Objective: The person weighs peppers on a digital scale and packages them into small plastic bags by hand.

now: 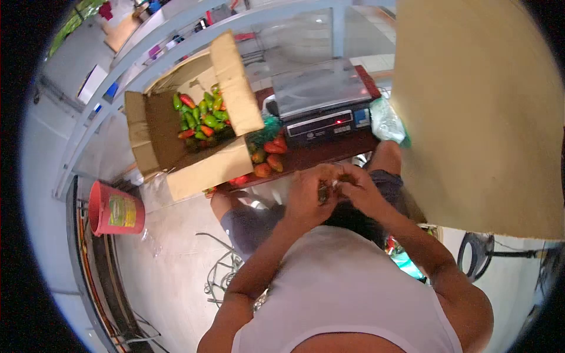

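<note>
- Curling around a small dark item, the left hand is raised over the person's lap; the item is mostly hidden by the fingers, and I cannot tell what it is.
- The right hand is bent inward, its fingertips meeting those of the left hand beside a whitish speck; whether it grips anything I cannot tell.
- Both hands are in front of the near edge of a dark red desk, between the person's knees.
- On the desk stands a black weighing scale with a lit red digit and a clear cover over its top.
- Just left of the scale lie a green net and some red and orange peppers.
- Further left is an open cardboard box, flaps spread, with green and red peppers inside.
- A clear plastic bag sits against the right end of the scale.
- A large cardboard sheet fills the right side.
- On the floor at left are a red bucket with a label and, nearer the person, a tangle of pale straps.
</note>
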Tool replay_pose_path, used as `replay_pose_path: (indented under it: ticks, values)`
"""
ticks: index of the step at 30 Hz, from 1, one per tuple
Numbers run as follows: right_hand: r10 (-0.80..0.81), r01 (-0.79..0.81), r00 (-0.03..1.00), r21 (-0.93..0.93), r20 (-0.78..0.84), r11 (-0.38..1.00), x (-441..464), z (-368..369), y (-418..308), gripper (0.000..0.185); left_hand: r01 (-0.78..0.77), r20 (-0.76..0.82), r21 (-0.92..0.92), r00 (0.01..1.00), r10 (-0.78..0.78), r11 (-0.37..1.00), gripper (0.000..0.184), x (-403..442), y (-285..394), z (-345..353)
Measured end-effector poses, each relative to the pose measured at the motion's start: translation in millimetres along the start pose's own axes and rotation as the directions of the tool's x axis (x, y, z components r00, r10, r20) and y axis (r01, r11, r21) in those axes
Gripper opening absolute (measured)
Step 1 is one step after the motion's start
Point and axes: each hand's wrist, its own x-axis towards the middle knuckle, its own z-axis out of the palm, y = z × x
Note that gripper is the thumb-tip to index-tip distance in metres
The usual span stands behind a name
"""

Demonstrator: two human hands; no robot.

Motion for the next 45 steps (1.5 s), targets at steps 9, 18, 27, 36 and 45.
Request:
replay_pose_path:
  ticks: [9, 18, 27, 36, 45]
  values:
    - [-0.353, 0.388, 0.922, -0.424, 0.161, 0.819, -6.4, 14.2, -28.8, 0.014, 0.270, 0.114, -0.938, 0.832, -0.544, 0.217, 0.048, -7.1, -69.5, 35.9]
    - [0.185, -0.080, 0.982, 0.821, -0.032, 0.566, -92.1, -114.5, 37.1, 0.089, 0.693, 0.632, -0.658, 0.721, -0.284, 0.295, 0.060, 17.5, 12.6, 55.6]
    - [0.794, -0.580, 0.497, 0.545, -0.351, 0.605, -334.3, -236.6, 89.5, 0.067, 0.745, 0.577, -0.445, 0.663, -0.477, 0.497, 0.036, 1.6, -55.4, 70.0]
    - [0.977, -0.984, 0.172, 0.069, 0.126, 0.164, -385.4, -226.3, 96.6, 0.086, 0.677, 0.625, -0.210, 0.647, -0.436, 0.705, 0.032, -17.0, -63.1, 72.3]
    - [0.588, -0.439, 0.796, -0.806, -0.144, 0.398, -394.7, -181.0, 147.6, 0.054, 0.626, 0.611, -0.165, 0.672, -0.419, 0.763, 0.034, -20.6, -73.4, 75.2]
